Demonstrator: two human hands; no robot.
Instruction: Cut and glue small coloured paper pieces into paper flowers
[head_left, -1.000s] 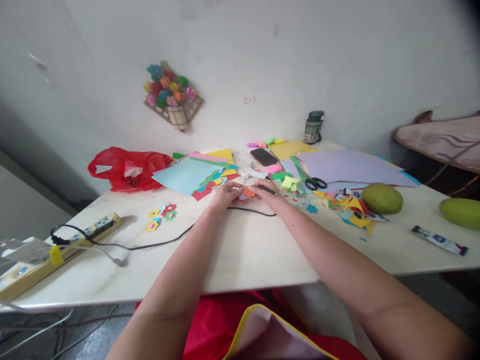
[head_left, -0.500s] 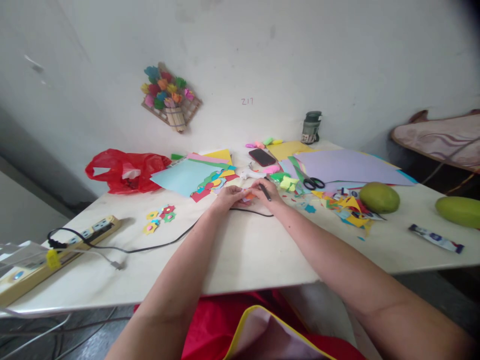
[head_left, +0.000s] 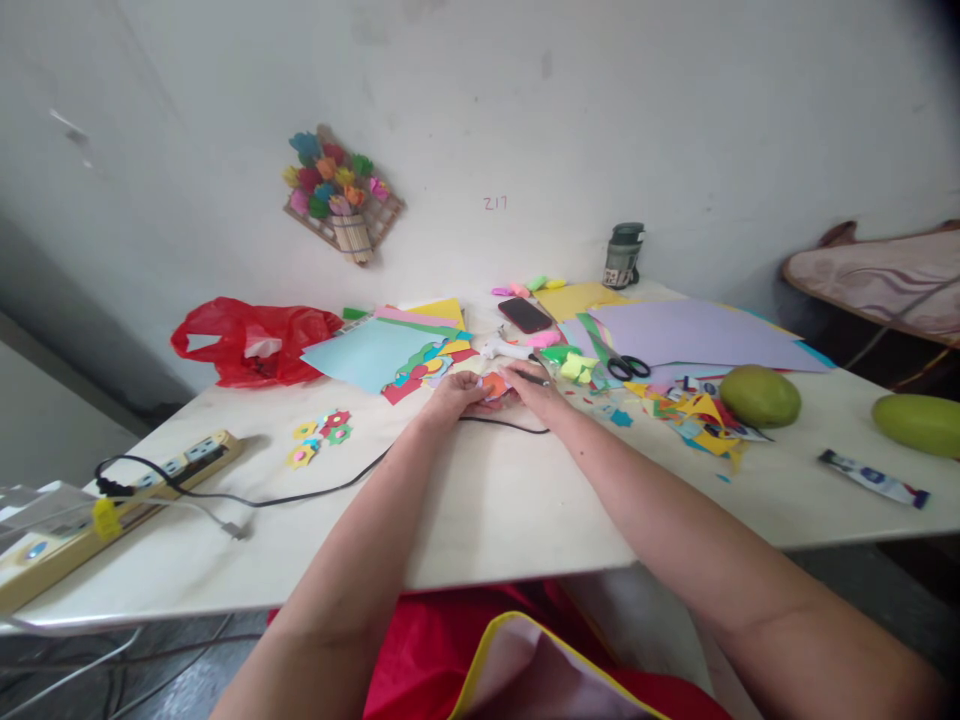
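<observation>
Orange paper (head_left: pixel 495 385) sits pinched in the left fingers (head_left: pixel 466 382) while right fingers (head_left: pixel 523 388) grip a dark pen (head_left: pixel 534 378).

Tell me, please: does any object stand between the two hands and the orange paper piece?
Nothing visible does: the left hand holds the orange paper piece, and the right hand is close at its right side. The dark pen-like tool in the right hand lies to the paper's right, not over it.
</observation>
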